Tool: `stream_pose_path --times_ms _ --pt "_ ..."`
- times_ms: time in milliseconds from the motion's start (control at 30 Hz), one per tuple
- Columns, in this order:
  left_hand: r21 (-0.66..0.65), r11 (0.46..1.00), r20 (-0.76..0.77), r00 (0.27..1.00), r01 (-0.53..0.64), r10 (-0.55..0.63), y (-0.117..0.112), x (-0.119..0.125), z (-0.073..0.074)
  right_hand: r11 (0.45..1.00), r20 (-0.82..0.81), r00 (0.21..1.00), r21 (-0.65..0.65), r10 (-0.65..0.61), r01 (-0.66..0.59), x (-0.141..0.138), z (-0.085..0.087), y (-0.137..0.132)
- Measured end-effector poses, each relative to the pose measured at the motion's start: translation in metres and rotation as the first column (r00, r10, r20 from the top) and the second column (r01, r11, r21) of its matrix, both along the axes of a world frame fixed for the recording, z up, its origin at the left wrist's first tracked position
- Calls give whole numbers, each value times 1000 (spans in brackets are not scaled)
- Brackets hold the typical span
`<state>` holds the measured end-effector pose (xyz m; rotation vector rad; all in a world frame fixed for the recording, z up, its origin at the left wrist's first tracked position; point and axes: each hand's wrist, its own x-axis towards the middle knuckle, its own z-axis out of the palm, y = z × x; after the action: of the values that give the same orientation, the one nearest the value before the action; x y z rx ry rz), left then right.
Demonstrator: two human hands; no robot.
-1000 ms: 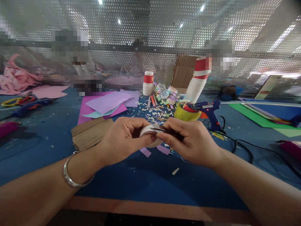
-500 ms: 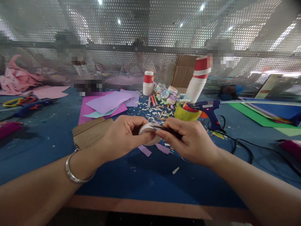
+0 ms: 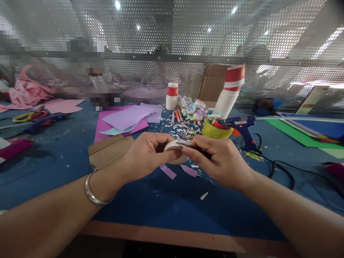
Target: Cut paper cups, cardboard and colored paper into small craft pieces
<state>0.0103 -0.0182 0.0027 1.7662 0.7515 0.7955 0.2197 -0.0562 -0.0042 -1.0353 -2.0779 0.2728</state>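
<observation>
Low over the middle of the table, my left hand [image 3: 150, 152] pinches a round white piece [image 3: 173, 146] that looks like the base of a cut paper cup. My right hand [image 3: 217, 156] is closed around a dark-handled blade [image 3: 183, 143], which lies against the rim of the white piece. Most of the handle is hidden in my fingers, so I cannot tell a knife from scissors. Both thumbs come close together at the piece. Purple paper strips [image 3: 168, 172] lie on the table just below, and small paper scraps [image 3: 182, 130] are scattered behind.
Stacked paper cups [image 3: 227, 102] lean at the back right, near a blue glue gun [image 3: 243, 130] with a trailing cable and a yellow-green holder [image 3: 216, 130]. Cardboard [image 3: 109, 152] and purple sheets [image 3: 125, 116] lie left. A perforated metal screen [image 3: 182, 43] stands behind.
The view has turned slightly left, so things sit a little further right. My hands keep the same hold, with the blade still at the white piece's rim.
</observation>
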Motion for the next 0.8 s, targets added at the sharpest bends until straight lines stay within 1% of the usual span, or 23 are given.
stream_pose_path --times_ms 133,333,500,567,700,800 --pt "-41 999 24 999 25 -24 4 0 -1 1000 -11 1000 -15 -5 5 -1 -1 1" --pt "-50 998 6 999 35 -35 7 1 -5 998 10 999 -51 -30 31 0 -4 4" --pt "-83 996 20 999 39 -37 7 3 -7 991 3 1000 -131 -26 27 -2 -4 5" --pt "-118 992 37 999 33 -29 8 3 -6 986 -22 999 -165 -39 35 -2 -2 6" --pt "-204 979 69 998 11 4 8 4 -6 963 -95 989 -254 -113 85 3 -2 13" --pt "-251 968 86 996 10 12 8 5 -7 937 -251 955 -343 -158 65 8 -5 21"
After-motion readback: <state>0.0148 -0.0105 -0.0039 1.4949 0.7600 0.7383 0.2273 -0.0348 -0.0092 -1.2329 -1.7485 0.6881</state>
